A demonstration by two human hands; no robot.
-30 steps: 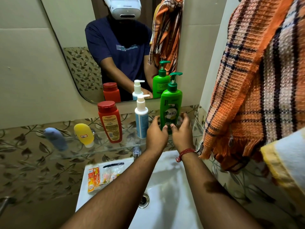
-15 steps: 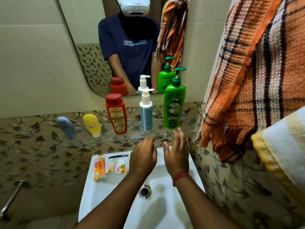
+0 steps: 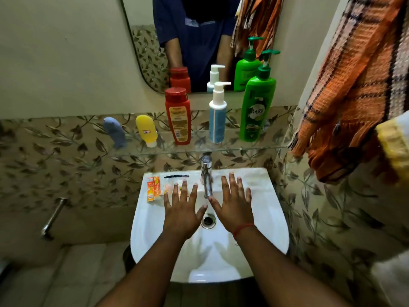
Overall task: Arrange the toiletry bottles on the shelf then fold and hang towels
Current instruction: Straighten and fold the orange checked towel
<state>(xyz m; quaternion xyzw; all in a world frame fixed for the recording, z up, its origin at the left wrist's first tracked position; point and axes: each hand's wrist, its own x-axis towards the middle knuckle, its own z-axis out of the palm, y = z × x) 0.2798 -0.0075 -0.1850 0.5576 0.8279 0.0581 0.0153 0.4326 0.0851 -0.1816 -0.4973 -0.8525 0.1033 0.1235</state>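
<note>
Hovered flat over the sink (image 3: 272,209), left hand (image 3: 180,214) and right hand (image 3: 234,209), fingers spread, gripping nothing. Beyond, stood upright along the glass shelf (image 3: 254,148), 5 bottles, green pump bottle (image 3: 256,107) rightmost. Best reached for next: orange plaid towel (image 3: 345,103), lifted by 2 corners to fold squarely.

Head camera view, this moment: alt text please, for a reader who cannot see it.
Two empty hands, left hand and right hand, spread open over a white sink. Above, a glass shelf holds five bottles in a row, ending with a green pump bottle; an orange plaid towel hangs at right.
</note>
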